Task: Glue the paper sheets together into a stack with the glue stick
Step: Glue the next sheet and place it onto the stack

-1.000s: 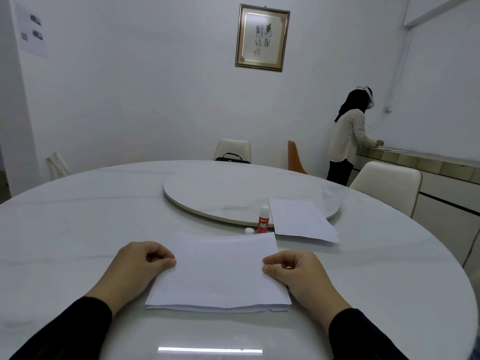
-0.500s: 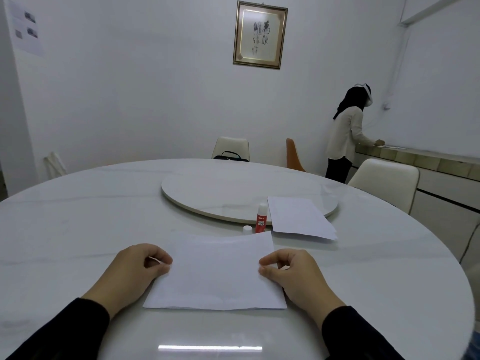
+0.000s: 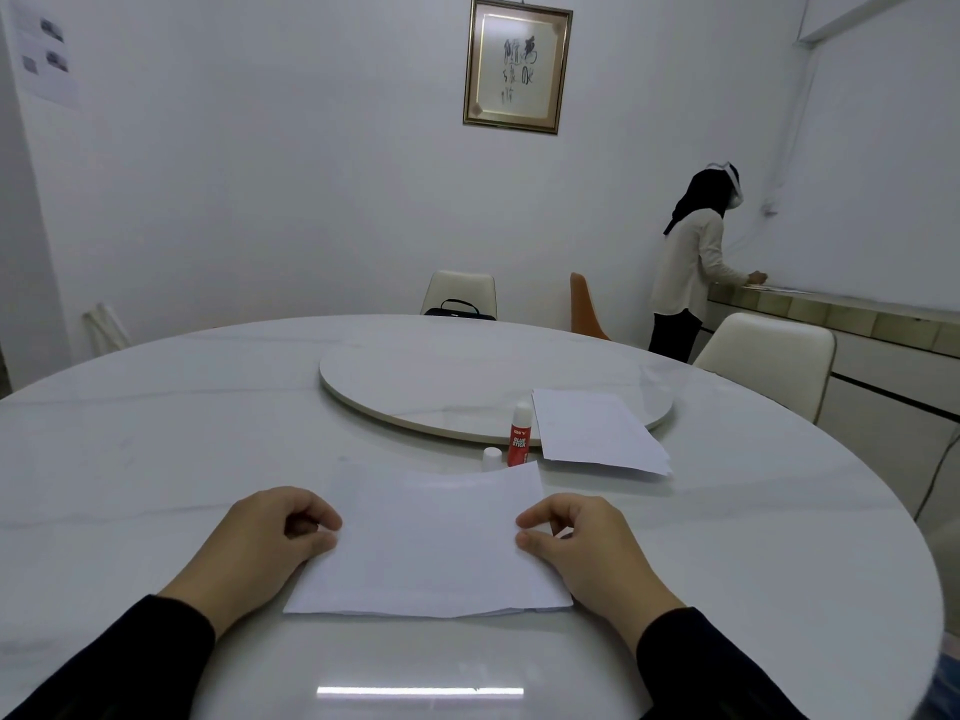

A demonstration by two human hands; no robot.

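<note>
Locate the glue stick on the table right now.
The glue stick stands upright right of centre, beside its cap, between the near paper stack and the spare sheets.

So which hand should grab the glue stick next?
Probably the right hand: the glue stick stands just beyond the paper's right corner, nearer it than the left hand.

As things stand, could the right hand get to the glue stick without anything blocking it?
Probably yes. The glue stick stands upright just beyond the paper stack, ahead of the right hand. Only its small white cap sits beside it, but the hand would first have to release the stack.
</note>
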